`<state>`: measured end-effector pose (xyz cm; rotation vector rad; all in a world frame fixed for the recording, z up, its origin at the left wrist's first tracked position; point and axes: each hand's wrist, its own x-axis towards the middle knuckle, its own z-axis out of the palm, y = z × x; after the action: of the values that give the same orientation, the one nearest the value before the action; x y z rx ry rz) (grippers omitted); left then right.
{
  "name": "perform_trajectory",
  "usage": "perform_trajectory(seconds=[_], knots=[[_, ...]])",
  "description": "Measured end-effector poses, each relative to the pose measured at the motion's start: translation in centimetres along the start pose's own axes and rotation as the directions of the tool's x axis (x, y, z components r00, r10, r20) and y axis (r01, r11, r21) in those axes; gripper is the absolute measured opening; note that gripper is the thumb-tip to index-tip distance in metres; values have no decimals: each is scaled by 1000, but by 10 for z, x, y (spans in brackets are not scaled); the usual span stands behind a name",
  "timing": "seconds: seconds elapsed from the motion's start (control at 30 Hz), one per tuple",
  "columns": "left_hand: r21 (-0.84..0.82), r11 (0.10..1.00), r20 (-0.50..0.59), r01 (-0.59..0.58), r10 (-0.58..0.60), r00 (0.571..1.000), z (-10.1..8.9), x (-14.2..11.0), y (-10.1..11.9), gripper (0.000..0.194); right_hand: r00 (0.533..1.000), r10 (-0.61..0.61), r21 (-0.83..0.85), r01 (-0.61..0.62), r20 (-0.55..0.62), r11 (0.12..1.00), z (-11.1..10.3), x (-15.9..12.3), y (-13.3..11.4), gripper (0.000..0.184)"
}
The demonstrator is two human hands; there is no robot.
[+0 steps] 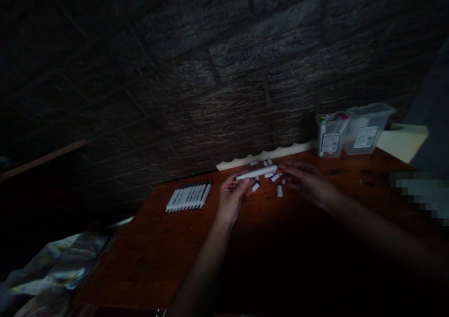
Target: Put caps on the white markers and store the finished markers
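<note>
A white marker [257,172] is held up above the wooden table, tilted slightly up to the right. My left hand [233,195] is closed around its left end, thumb along the barrel. The fingers of my right hand [301,179] pinch at its right tip; whether they hold a cap there is too dark to tell. Several loose white marker caps [279,190] lie on the table beneath and behind the hands, some with coloured ends. Left of my hands, several white markers [188,197] lie side by side in a neat row.
Two clear plastic containers stand at the back right: a smaller one [329,144] with a few markers inside and a larger one [368,130]. A scalloped white strip [266,154] runs along the dark brick wall [228,74]. Plastic bags [63,261] lie beyond the left edge of the table [140,261].
</note>
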<state>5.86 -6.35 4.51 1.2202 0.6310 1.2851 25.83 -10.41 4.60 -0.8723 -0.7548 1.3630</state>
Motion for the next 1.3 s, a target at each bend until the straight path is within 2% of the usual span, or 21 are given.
perform_trajectory(seconds=[0.23, 0.37, 0.57, 0.77, 0.97, 1.3], knots=[[7, 1000, -44, -22, 22, 999, 1, 0, 3, 35, 1000, -13, -125, 16, 28, 992, -2, 1, 6, 26], [-2, 1000, -46, -13, 13, 999, 0, 0, 3, 37, 999, -15, -129, 21, 41, 991, -4, 2, 8, 23], [-60, 998, 41, 21, -19, 999, -1, -3, 6, 40, 997, -14, -85, 20, 73, 996, -2, -2, 5, 26], [-152, 986, 75, 72, -61, 995, -4, -5, 8, 44, 990, -47, -101, 61, 134, 993, 5, -6, 2, 23], [-230, 970, 70, 75, -61, 996, -4, -5, 7, 43, 998, -2, -112, 10, 68, 994, 2, -6, 5, 29], [-332, 940, 199, 82, -15, 980, -7, -8, 8, 40, 991, -67, -307, 100, 116, 946, 3, -10, 6, 28]])
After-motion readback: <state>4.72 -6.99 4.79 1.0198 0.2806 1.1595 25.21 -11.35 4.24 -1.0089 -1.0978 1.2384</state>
